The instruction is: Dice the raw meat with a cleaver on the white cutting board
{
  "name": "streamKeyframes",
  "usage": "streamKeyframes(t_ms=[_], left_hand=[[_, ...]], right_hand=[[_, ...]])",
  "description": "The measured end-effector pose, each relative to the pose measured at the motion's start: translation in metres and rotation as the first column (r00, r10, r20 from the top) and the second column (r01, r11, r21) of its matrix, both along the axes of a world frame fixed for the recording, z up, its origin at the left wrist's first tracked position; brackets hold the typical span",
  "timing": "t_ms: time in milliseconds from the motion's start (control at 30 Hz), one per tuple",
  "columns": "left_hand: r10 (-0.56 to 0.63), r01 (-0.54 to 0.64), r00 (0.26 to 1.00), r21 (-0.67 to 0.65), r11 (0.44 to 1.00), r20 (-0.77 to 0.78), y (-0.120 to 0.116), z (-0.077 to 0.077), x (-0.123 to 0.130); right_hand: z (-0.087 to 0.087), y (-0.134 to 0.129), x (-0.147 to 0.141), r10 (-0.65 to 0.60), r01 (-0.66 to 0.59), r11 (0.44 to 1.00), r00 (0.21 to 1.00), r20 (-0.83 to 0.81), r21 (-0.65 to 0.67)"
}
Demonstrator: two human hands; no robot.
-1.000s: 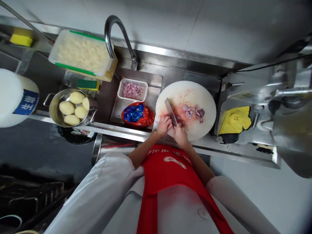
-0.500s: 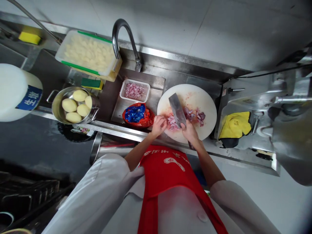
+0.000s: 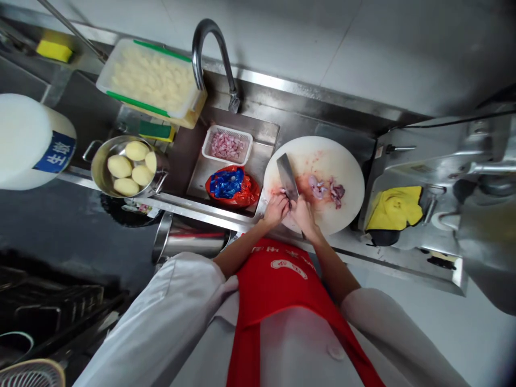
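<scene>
A wide cleaver [image 3: 287,174] is held in my right hand [image 3: 302,215], its blade over the round white cutting board [image 3: 346,161]. Against the blade's left side, my left hand [image 3: 276,209] has its fingers bent over chopped meat, most of which is hidden beneath them. Larger meat pieces [image 3: 317,187] and a darker piece [image 3: 337,192] lie to the right of the blade. Left of the board, a white basket [image 3: 249,149] holds diced pink meat [image 3: 226,147]. Below it sits a red bag [image 3: 245,192] with blue plastic [image 3: 226,183] on top.
A steel pot [image 3: 99,169] of peeled potatoes stands at the left near a large white container [image 3: 24,140]. Behind are a lidded tub [image 3: 151,78] and a curved faucet [image 3: 213,27]. A yellow cloth [image 3: 395,207] lies right of the board.
My left hand has moved right, from the board's edge onto the chopped meat beside the blade. The cleaver has come left over the pile, and the hands are now close together.
</scene>
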State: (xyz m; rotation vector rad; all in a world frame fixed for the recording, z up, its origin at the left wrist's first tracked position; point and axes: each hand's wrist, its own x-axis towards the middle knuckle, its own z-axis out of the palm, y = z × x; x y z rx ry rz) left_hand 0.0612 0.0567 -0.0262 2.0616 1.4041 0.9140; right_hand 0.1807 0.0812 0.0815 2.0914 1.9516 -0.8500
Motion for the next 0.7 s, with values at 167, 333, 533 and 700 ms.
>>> streamKeyframes(t_ms=[167, 333, 533, 700], left_hand=[[-0.211, 0.212, 0.977, 0.045, 0.976, -0.021, -0.010, 0.003, -0.009], [-0.098, 0.095, 0.995, 0.078, 0.992, 0.025, -0.020, 0.004, -0.016], [0.366, -0.382, 0.919, 0.107, 0.918, 0.146, -0.030, 0.003, -0.020], [0.253, -0.254, 0.967, 0.119, 0.960, 0.024, -0.019, 0.008, -0.006]], right_hand=[[-0.007, 0.046, 0.012, 0.031, -0.027, 0.999, 0.996, -0.085, 0.048], [0.020, 0.029, 0.034, -0.041, 0.047, 0.987, 0.998, -0.043, 0.154], [0.058, -0.021, 0.025, -0.114, 0.106, 0.967, 0.993, 0.026, 0.230], [0.027, -0.046, 0.004, 0.020, -0.019, 0.999, 0.998, 0.058, -0.033]])
